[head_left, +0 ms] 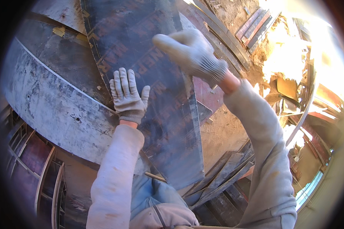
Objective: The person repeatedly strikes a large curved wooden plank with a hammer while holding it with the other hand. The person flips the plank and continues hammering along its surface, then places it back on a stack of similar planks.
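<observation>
A large dark plywood panel with faded reddish printing lies in front of me, its near end close to my body. My left hand, in a whitish knit glove, rests flat near the panel's left edge, fingers stretched out and thumb apart. Above the panel's right side is my right hand, gloved alike and slightly blurred. Its fingers look curled in, with the thumb side toward the left; whatever they hold, if anything, is hidden. Near my waist a thin wooden stick pokes out beside the panel.
A worn grey-white sheet curves along the left under the panel. Framed reddish panels stand at lower left. Loose boards lie at lower right, with stacked planks at upper right. Scrap wood clutters the sunlit far right.
</observation>
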`<state>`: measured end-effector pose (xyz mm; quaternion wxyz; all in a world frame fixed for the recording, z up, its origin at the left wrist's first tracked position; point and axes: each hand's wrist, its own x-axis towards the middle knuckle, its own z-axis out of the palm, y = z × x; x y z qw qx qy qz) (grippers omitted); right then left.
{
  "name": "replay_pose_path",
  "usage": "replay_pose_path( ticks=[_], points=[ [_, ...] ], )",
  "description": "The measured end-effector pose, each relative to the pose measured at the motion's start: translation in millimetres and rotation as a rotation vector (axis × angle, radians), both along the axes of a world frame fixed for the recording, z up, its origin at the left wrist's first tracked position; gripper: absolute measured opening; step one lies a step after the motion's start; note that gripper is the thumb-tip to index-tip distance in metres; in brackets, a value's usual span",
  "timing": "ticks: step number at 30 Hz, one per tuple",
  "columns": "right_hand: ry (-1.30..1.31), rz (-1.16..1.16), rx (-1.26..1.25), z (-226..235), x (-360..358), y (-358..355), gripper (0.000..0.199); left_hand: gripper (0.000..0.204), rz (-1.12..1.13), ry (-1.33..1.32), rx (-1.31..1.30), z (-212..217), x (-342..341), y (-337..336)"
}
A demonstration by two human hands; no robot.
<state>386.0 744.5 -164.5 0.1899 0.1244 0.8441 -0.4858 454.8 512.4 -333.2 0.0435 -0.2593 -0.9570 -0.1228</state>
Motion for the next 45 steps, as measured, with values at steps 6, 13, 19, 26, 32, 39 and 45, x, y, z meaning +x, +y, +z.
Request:
replay_pose_path(
  ticks=[6,13,19,26,32,39,45],
  points=[
    [0.315,-0.309,-0.263,8.3,73.1,1.5,0.057,0.077,-0.041,0.133,0.011,4.4,-5.6,2.6],
    [0.27,-0.794,-0.222,5.6,97.0,5.5,0.032,0.077,-0.014,0.029,-0.081,4.4,1.0,2.3],
    [0.4,-0.901,-0.509,73.8,293.0,-76.6,0.038,0.08,-0.041,0.032,-0.088,10.2,2.1,4.3],
    [-0.433,-1.542,-0.013,35.2,642.7,-149.9,0.048,0.074,-0.109,0.187,-0.067,-7.1,6.6,-3.4],
    [-0.85,-1.608,0.154,25.6,878.1,-259.3,0.051,0.073,-0.173,0.316,-0.227,-17.2,14.8,-9.3],
    [-1.263,-1.773,-0.117,-44.5,1044.1,-355.0,0.077,0.079,-0.346,0.165,-0.228,-12.0,238.2,-102.3],
    [-0.743,-1.767,-0.318,-157.7,1022.8,-364.2,0.07,0.086,-0.32,-0.457,-0.114,48.9,452.4,-161.3]
  ],
)
